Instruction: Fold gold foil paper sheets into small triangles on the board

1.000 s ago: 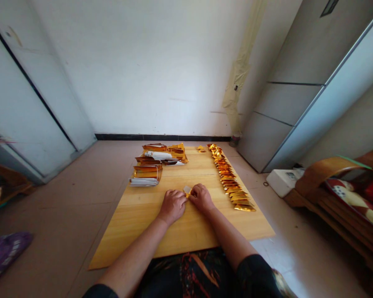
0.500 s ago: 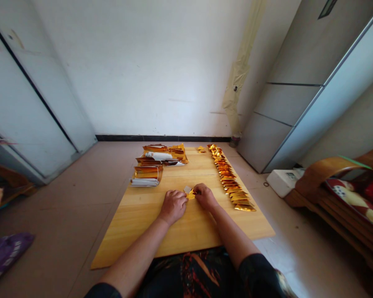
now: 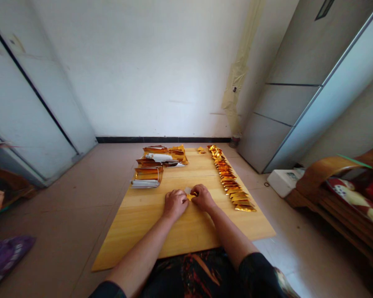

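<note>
Though small, gold foil (image 3: 190, 195) between hands (image 3: 175, 203) (image 3: 202, 198)

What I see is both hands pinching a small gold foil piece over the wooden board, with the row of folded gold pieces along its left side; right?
Not quite. The head view shows the row of folded gold pieces along the right side of the wooden board. The left hand and right hand do pinch the small gold foil piece over it.

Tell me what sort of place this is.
Probably a room in a home: a wooden board on the tiled floor where the left hand and right hand pinch gold paper, a cushioned wooden bench at right, a tall grey cabinet by the wall.
</note>
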`<action>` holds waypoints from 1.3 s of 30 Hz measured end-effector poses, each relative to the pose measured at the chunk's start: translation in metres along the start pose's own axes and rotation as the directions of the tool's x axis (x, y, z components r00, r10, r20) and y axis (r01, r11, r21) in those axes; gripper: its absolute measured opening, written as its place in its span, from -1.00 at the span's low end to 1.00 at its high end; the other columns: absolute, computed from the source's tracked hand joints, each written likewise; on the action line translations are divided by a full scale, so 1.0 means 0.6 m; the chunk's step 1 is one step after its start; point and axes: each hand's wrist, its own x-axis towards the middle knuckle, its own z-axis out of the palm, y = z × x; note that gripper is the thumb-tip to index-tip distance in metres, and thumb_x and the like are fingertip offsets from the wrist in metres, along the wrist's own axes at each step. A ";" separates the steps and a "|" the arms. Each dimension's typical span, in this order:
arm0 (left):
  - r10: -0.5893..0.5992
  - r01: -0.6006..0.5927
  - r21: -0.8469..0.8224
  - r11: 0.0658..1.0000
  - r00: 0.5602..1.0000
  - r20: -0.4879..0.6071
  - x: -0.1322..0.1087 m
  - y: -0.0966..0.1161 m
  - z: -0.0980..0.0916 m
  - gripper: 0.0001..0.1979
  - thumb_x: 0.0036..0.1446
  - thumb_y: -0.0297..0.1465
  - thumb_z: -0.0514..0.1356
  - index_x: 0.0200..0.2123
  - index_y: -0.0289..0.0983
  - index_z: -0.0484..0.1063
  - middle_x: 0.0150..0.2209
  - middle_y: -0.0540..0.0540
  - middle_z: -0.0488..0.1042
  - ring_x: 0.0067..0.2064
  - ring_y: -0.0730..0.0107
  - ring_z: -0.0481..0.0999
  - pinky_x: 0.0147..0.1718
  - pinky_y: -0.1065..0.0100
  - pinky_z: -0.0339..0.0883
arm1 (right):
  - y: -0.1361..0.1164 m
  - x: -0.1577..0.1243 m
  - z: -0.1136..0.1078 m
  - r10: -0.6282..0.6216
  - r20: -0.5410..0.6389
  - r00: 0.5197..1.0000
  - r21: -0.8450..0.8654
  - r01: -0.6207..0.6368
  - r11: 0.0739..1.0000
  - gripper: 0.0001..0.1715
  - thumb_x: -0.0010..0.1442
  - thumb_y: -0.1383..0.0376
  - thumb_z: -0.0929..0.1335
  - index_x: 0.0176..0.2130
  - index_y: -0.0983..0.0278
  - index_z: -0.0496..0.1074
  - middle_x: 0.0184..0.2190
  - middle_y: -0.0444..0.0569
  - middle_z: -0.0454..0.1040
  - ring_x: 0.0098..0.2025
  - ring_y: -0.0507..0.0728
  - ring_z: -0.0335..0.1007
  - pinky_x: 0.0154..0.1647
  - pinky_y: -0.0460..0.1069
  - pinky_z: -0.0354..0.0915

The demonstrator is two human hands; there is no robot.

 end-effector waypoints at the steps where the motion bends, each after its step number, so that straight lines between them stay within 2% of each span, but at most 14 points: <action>1: -0.039 0.039 -0.003 0.999 0.999 0.000 0.003 0.002 0.001 -0.89 0.02 -0.39 0.18 -0.50 -0.18 0.50 -0.26 0.01 0.53 -0.14 0.32 0.42 -0.16 0.25 0.14 | 0.002 0.001 0.000 0.011 0.001 1.000 0.017 -0.011 1.000 -0.71 -0.22 0.58 0.31 -0.44 0.29 0.39 -0.40 -0.10 0.37 -0.29 0.06 0.29 -0.24 -0.07 0.24; 5: -0.136 0.135 -0.006 0.991 0.991 -0.016 0.013 0.009 0.006 -0.91 -0.03 -0.40 0.21 -0.55 -0.19 0.47 -0.29 0.02 0.52 -0.15 0.34 0.40 -0.16 0.27 0.11 | 0.009 0.005 -0.002 0.048 0.008 0.999 0.078 -0.049 0.996 -0.61 -0.25 0.63 0.23 -0.43 0.28 0.40 -0.40 -0.11 0.38 -0.32 0.04 0.31 -0.29 -0.10 0.28; 9: -0.201 0.201 0.000 0.980 0.980 -0.003 0.019 0.014 0.005 -0.92 -0.06 -0.40 0.21 -0.56 -0.19 0.46 -0.32 0.02 0.51 -0.15 0.33 0.39 -0.17 0.28 0.10 | 0.010 0.006 0.001 0.055 -0.005 0.998 0.071 -0.054 0.996 -0.63 -0.23 0.62 0.24 -0.43 0.28 0.41 -0.41 -0.09 0.40 -0.32 0.05 0.32 -0.27 -0.08 0.29; 15: -0.250 0.250 0.012 0.968 0.966 0.060 0.026 0.019 -0.001 -0.90 -0.05 -0.40 0.18 -0.54 -0.18 0.48 -0.30 0.00 0.51 -0.15 0.30 0.39 -0.19 0.27 0.11 | 0.011 0.007 0.004 0.082 -0.008 0.997 0.056 -0.081 0.995 -0.59 -0.19 0.66 0.20 -0.40 0.31 0.43 -0.38 -0.07 0.42 -0.33 0.03 0.35 -0.27 -0.10 0.30; 17: -0.242 0.241 0.016 0.970 0.968 0.067 0.027 0.018 -0.001 -0.90 -0.03 -0.40 0.17 -0.53 -0.17 0.49 -0.29 -0.01 0.51 -0.14 0.28 0.39 -0.19 0.26 0.11 | 0.009 0.006 0.001 0.045 0.001 0.999 0.007 -0.045 0.999 -0.59 -0.15 0.66 0.19 -0.40 0.31 0.43 -0.39 -0.07 0.43 -0.32 0.03 0.34 -0.27 -0.10 0.28; 22: -0.120 0.120 0.017 0.993 0.992 0.028 0.020 0.008 0.002 -0.82 0.03 -0.48 0.13 -0.42 -0.12 0.50 -0.23 -0.01 0.52 -0.09 0.26 0.38 -0.12 0.15 0.07 | -0.005 -0.001 -0.015 -0.093 0.124 0.988 -0.227 0.119 0.967 -0.69 0.03 0.59 0.22 -0.38 0.31 0.47 -0.31 0.00 0.47 -0.23 0.06 0.32 -0.17 -0.08 0.21; 27: 0.103 -0.101 0.089 0.991 0.995 -0.015 0.014 -0.005 -0.008 -0.72 0.09 -0.56 0.08 -0.37 -0.07 0.50 -0.24 0.00 0.54 -0.05 0.24 0.35 0.04 -0.02 -0.11 | -0.042 -0.017 -0.034 -0.063 0.266 0.962 -0.433 0.178 0.884 -0.73 0.20 0.42 0.23 -0.25 0.22 0.50 -0.21 0.01 0.45 -0.16 0.11 0.29 -0.17 -0.05 0.18; 30: 0.206 -0.203 0.153 0.967 0.979 -0.004 0.014 -0.008 -0.018 -0.78 0.14 -0.49 0.08 -0.38 -0.11 0.50 -0.27 -0.04 0.53 -0.04 0.20 0.33 0.02 -0.01 -0.06 | -0.067 -0.027 -0.040 -0.053 0.293 0.955 -0.495 0.199 0.846 -0.74 0.22 0.37 0.23 -0.23 0.19 0.49 -0.22 0.02 0.44 -0.16 0.13 0.28 -0.23 -0.04 0.18; 34: 0.267 -0.268 0.216 0.939 0.963 0.034 0.013 -0.010 -0.024 -0.80 0.15 -0.45 0.07 -0.40 -0.19 0.49 -0.33 -0.09 0.52 -0.14 0.22 0.37 -0.14 0.13 0.09 | -0.072 -0.025 -0.046 -0.093 0.349 0.933 -0.476 0.262 0.840 -0.76 0.19 0.37 0.26 -0.27 0.18 0.51 -0.27 -0.01 0.45 -0.22 0.10 0.31 -0.25 -0.06 0.17; 36: 0.273 -0.270 0.228 0.935 0.962 0.019 0.011 -0.011 -0.024 -0.79 0.16 -0.45 0.06 -0.41 -0.22 0.48 -0.35 -0.11 0.51 -0.18 0.23 0.39 -0.14 0.14 0.09 | -0.059 -0.018 -0.049 -0.142 0.373 0.917 -0.416 0.302 0.858 -0.80 0.15 0.37 0.31 -0.28 0.18 0.52 -0.30 -0.05 0.46 -0.25 0.08 0.32 -0.24 -0.08 0.17; 39: 0.274 -0.264 0.213 0.941 0.962 -0.016 0.009 -0.013 -0.021 -0.81 0.15 -0.41 0.07 -0.40 -0.22 0.48 -0.35 -0.10 0.52 -0.17 0.25 0.40 -0.09 0.12 0.06 | -0.031 -0.007 -0.051 -0.251 0.345 0.904 -0.308 0.362 0.880 -0.86 0.11 0.34 0.36 -0.30 0.20 0.53 -0.34 -0.06 0.45 -0.27 0.05 0.32 -0.22 -0.10 0.18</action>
